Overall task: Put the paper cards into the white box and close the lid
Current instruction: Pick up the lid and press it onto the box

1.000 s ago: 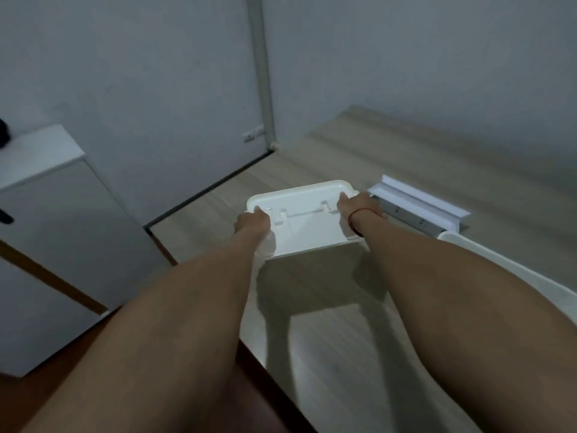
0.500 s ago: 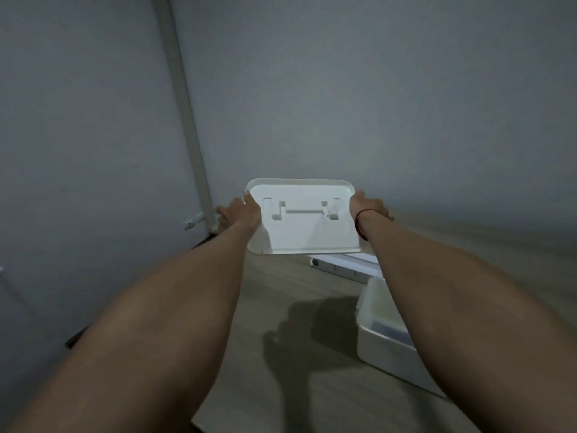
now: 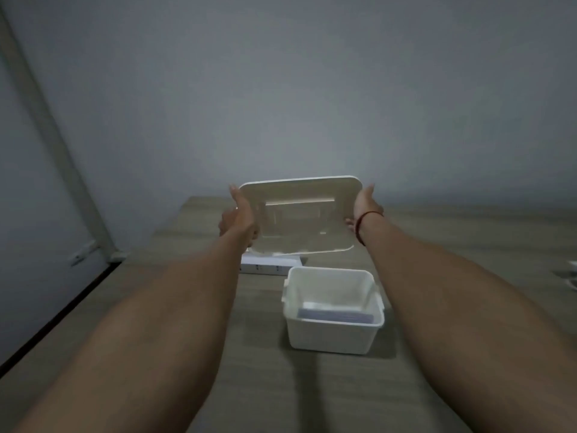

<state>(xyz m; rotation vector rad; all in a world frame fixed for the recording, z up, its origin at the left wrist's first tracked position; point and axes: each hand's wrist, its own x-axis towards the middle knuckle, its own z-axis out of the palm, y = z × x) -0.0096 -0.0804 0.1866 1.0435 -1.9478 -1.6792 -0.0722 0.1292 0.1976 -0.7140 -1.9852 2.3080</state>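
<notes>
I hold the white lid (image 3: 301, 214) up in the air between both hands, tilted so its underside faces me. My left hand (image 3: 239, 218) grips its left edge and my right hand (image 3: 363, 210), with a red band at the wrist, presses on its right edge. Below and nearer to me the white box (image 3: 331, 335) stands open on the wooden table. A stack of paper cards (image 3: 335, 314) lies flat on its bottom. The lid is above and behind the box, not touching it.
A white power strip (image 3: 270, 265) lies on the table (image 3: 281, 385) just behind the box, partly hidden by the lid. A grey wall rises behind the table. A white object (image 3: 573, 276) shows at the right edge. The table's left edge runs diagonally at the left.
My view has swung right and down, so the open box with cards is now in full view. Both hands have kept the lid raised and tipped its underside toward me.
</notes>
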